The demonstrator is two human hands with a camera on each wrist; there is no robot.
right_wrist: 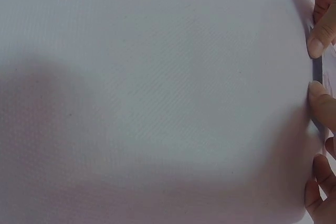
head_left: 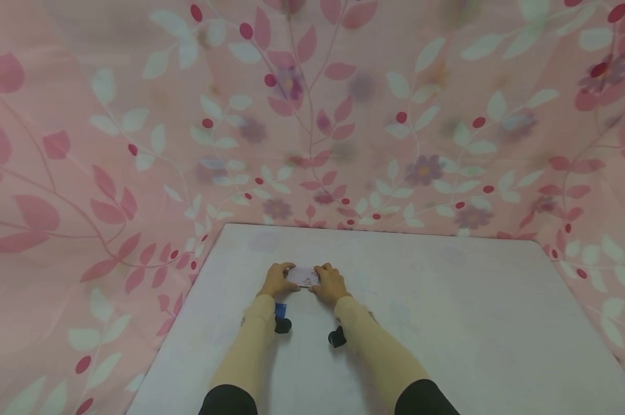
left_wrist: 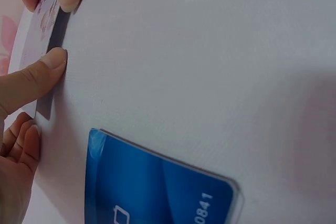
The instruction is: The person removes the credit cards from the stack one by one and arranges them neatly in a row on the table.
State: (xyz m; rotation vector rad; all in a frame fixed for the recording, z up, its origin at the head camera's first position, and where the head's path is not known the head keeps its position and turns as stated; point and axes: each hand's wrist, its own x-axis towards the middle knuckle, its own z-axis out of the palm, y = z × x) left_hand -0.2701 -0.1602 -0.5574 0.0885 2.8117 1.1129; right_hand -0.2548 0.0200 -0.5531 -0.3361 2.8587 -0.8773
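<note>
A pale pinkish-white card (head_left: 304,276) with a small printed pattern is held by its two ends above the white table. My left hand (head_left: 278,279) pinches its left end between thumb and fingers, and my right hand (head_left: 331,283) grips the right end the same way. In the left wrist view the card (left_wrist: 41,32) is tilted, with a dark shadow beside it. A blue card (left_wrist: 152,182) with white printed digits lies nearer, close to my left wrist. The right wrist view shows both thumbs at the card's near edge; most of the card is out of frame there.
The white tabletop (head_left: 473,323) has its far edge just beyond the hands. Pink floral cloth (head_left: 343,144) hangs behind and at the sides. A black wrist camera (head_left: 283,325) sits on the left forearm, another black camera (head_left: 337,336) on the right.
</note>
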